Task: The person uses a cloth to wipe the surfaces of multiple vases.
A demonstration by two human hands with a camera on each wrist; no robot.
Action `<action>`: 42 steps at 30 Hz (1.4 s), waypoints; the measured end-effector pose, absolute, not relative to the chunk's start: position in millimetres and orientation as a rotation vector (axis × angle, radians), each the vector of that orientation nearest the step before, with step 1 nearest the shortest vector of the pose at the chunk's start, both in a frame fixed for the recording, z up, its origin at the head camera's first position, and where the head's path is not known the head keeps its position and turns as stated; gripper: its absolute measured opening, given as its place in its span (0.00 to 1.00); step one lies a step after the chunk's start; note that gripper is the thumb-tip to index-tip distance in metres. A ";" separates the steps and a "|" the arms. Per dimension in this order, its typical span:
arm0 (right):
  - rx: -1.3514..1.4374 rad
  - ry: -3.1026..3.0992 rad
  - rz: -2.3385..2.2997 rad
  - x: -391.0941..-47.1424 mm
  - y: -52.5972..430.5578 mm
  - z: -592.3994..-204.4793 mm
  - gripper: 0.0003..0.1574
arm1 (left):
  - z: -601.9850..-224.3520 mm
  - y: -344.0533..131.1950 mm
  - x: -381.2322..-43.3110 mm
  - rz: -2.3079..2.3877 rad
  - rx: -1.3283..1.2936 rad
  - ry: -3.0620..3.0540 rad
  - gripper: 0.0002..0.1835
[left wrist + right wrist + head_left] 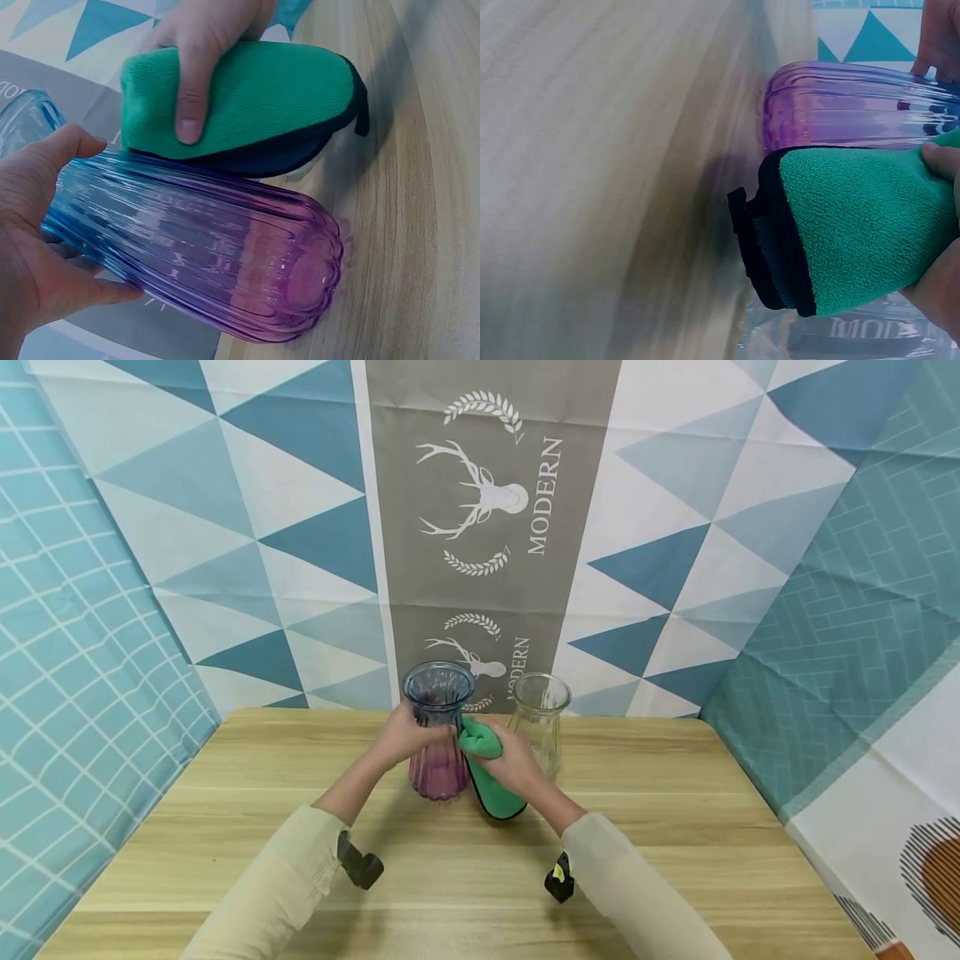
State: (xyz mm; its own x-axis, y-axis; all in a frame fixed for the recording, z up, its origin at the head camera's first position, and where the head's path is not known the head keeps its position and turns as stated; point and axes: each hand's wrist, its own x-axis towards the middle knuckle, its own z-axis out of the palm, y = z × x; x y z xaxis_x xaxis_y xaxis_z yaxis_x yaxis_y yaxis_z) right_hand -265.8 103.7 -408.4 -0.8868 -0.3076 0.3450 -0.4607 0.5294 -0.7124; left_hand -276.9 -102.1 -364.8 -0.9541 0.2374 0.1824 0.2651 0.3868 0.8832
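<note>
A ribbed glass vase, blue at its flared rim and fading to pink-purple at the base, is near the back of the table. My left hand grips it just below the neck, thumb on the near side. In the left wrist view the vase has its base close to the wood. My right hand holds a folded green cloth with black edging, thumb pressed on top. The cloth lies along the right side of the vase.
A clear glass vase stands just right of the cloth, partly hidden behind my right hand. The wooden table ends at a patterned fabric backdrop close behind both vases. Tiled-pattern fabric hangs at the left.
</note>
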 end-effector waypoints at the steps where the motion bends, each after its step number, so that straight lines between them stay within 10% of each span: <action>1: 0.661 -2.596 1.288 -265.8 104.1 -410.1 0.34 | -364.8 -101.9 -276.9 -1.669 -0.473 -2.591 0.43; 42: 0.573 -2.618 1.346 -263.9 112.8 -417.0 0.34 | -364.4 -91.6 -271.5 -1.771 -0.465 -2.337 0.42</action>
State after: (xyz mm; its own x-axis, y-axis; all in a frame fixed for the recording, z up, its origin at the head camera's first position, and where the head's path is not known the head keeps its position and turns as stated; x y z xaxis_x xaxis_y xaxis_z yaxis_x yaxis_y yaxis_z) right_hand -263.9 112.8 -417.0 -0.9172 -0.2679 0.2948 -0.3956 0.5264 -0.7526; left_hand -271.5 -91.6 -364.4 -0.9364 0.1421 0.3208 0.3473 0.2453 0.9051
